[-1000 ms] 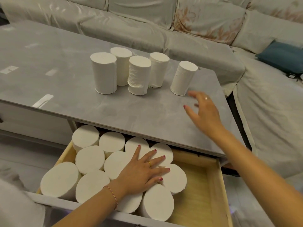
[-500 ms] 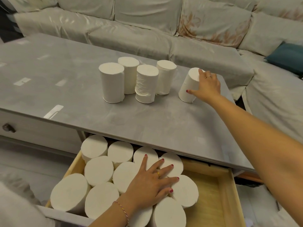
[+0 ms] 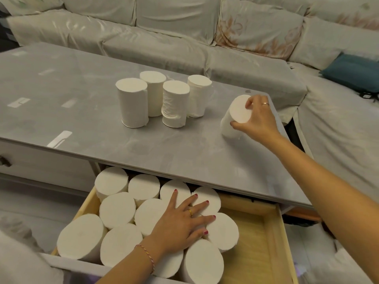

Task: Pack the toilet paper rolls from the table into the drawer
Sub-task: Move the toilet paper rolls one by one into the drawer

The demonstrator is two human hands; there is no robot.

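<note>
My right hand (image 3: 258, 117) grips a white toilet paper roll (image 3: 235, 117) near the right end of the grey table (image 3: 82, 124); the roll tilts toward me with its base near the tabletop. Several more rolls (image 3: 162, 99) stand upright in a cluster at the table's middle. Below the table's front edge the wooden drawer (image 3: 264, 232) is pulled out. Its left part is filled with several upright rolls (image 3: 117, 210). My left hand (image 3: 180, 224) lies flat on top of those rolls, fingers spread.
The drawer's right third shows bare wood. A pale sofa (image 3: 164, 33) runs behind the table and along the right side, with a teal cushion (image 3: 352, 70) on it. A closed drawer with a dark knob (image 3: 4, 160) sits at the left.
My right hand reached to the rightmost roll, closed on it, and has tipped and drawn it toward me. My left hand stayed pressed on the rolls in the drawer.
</note>
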